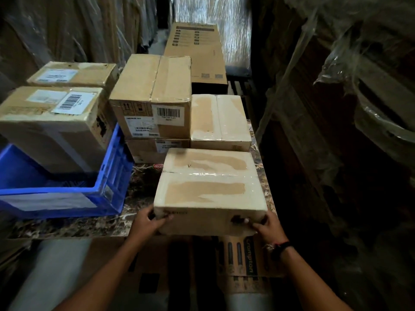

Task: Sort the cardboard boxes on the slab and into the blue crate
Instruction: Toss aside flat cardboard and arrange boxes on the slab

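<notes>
Fingers (165, 217) of left hand (147, 221) and right hand (268, 225) clasp near corners of flat taped tan cardboard box (208, 189); we fear slick tape slipping, box dropping off dark marbled slab (94, 225)

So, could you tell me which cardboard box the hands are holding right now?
The nearest box, at the slab's front edge: the left hand and right hand grip its front corners. No hand touches any other.

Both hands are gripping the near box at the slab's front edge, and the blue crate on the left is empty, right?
Not empty: the head view shows a barcode-labelled box standing in the blue crate. The rest holds: left hand and right hand grip the near box at the slab's front edge.
</notes>
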